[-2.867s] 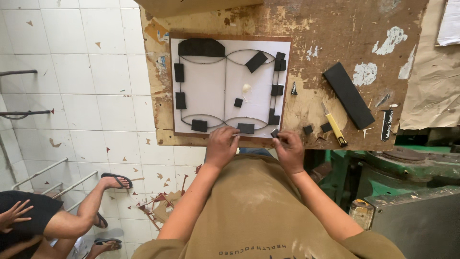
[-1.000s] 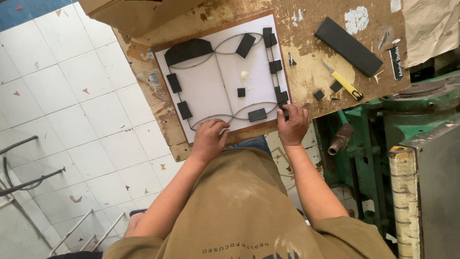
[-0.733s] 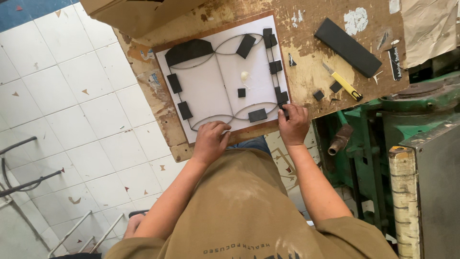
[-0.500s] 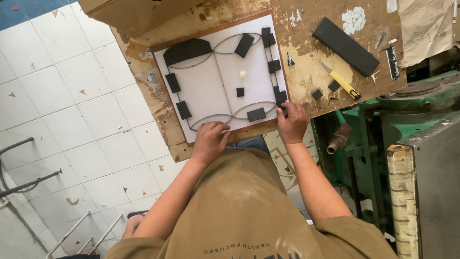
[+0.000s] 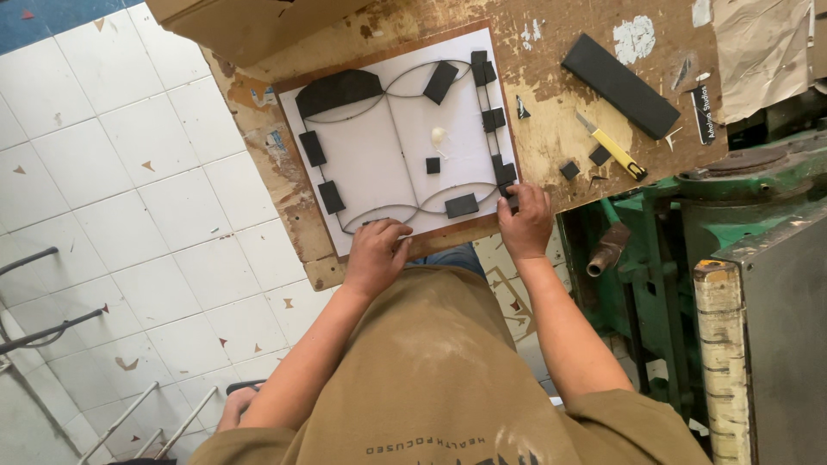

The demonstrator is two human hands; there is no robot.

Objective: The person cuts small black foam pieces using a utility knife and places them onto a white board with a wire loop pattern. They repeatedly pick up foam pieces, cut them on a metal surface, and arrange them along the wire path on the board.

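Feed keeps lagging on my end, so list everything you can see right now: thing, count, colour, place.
white board: one, white with thin dark curved lines, on the workbench
small black pieces: about ten, black, spread along the lines on the board
black dome piece: one, black, board's far left corner
long black strip: one, black, on the bench right of the board
utility knife: one, yellow, below the strip
workbench: one, brown, worn
green machine: one, green, right of the bench
left hand: on the board's near edge
right hand: at the board's near right corner
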